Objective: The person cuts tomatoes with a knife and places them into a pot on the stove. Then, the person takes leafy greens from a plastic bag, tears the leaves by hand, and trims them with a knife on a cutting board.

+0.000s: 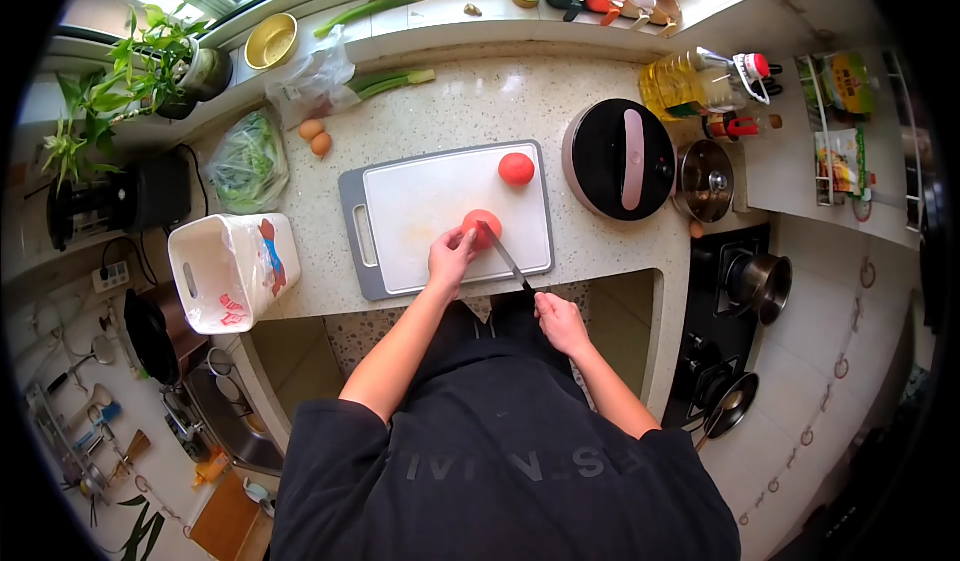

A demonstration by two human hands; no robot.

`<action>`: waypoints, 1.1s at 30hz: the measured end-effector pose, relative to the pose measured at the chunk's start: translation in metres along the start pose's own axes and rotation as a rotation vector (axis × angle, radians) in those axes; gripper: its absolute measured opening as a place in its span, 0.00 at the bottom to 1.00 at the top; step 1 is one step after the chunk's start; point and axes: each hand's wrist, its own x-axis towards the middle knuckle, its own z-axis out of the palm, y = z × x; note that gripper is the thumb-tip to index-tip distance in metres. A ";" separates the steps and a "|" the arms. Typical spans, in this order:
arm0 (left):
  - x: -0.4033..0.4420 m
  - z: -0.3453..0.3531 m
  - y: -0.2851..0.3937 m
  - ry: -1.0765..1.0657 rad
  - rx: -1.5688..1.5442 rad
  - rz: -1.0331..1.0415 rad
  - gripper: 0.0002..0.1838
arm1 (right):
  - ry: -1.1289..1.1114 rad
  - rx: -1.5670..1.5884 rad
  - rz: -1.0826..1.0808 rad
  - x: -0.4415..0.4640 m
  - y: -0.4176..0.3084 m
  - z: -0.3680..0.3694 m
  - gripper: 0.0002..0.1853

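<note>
tomato (pixel 486 219): on board (pixel 410 191), near side, right of middle | left hand (pixel 453 258): holds tomato's left side | right hand (pixel 562 323): closed round knife (pixel 510 263) | feel: likely light, soft, slippery; could squash; best held gently, round side, fingers tucked back

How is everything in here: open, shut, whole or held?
Left hand: fingers on the near tomato
Right hand: closed around the knife
Knife: blade against the near tomato
Near tomato: steadied; can't tell how deeply cut
Far tomato: looks whole, on the chopping board
Eggs: look unbroken
Cooker: lid shut
White bin: open-topped
</note>
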 end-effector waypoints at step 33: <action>-0.020 0.005 0.009 -0.088 0.290 0.159 0.28 | -0.059 0.280 0.111 -0.002 -0.008 -0.003 0.32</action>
